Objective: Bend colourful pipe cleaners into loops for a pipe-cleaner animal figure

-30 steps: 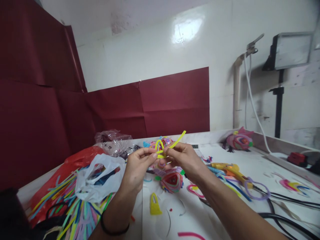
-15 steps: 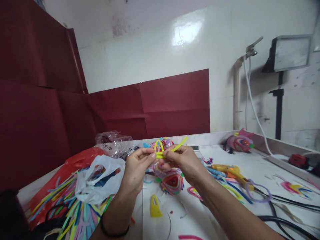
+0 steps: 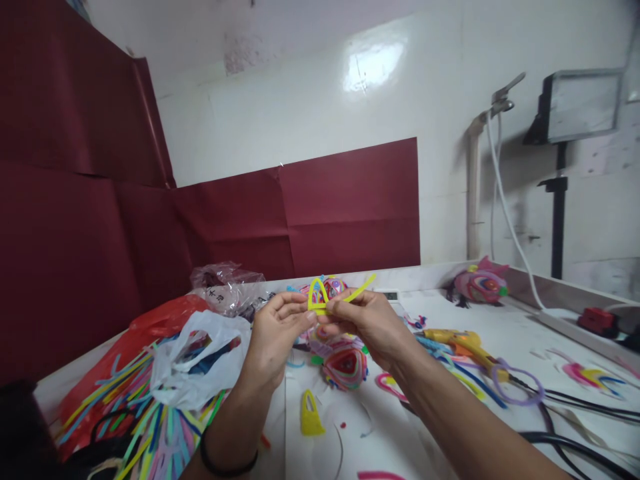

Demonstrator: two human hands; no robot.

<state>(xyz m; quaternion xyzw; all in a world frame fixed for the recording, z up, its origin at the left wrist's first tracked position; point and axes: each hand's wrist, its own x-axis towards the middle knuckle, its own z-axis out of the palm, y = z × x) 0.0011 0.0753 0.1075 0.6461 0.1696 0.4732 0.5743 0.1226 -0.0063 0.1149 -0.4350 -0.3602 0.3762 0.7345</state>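
A yellow pipe cleaner (image 3: 318, 287) is bent into a narrow upright loop with a flat base, held up between both hands. My left hand (image 3: 280, 328) pinches the left end of its base between thumb and fingers. My right hand (image 3: 363, 320) grips the base's right side, and a loose yellow end sticks out up and to the right above it. Below lies a finished-looking yellow arch-shaped piece (image 3: 313, 424) on white paper. A colourful fish-like figure (image 3: 345, 367) sits just under the hands, partly covered by them.
Many coloured pipe cleaners (image 3: 160, 433) and a white plastic bag (image 3: 200, 380) lie at the left. A yellow glue gun (image 3: 463, 342) with black cables is at the right. A pink figure (image 3: 480, 285) sits at the back right, and a lamp (image 3: 583, 107) stands behind the table.
My left fingertips have shifted slightly, showing more of the loop's lower left corner. The base strands now look closer together. My right hand has hardly moved.
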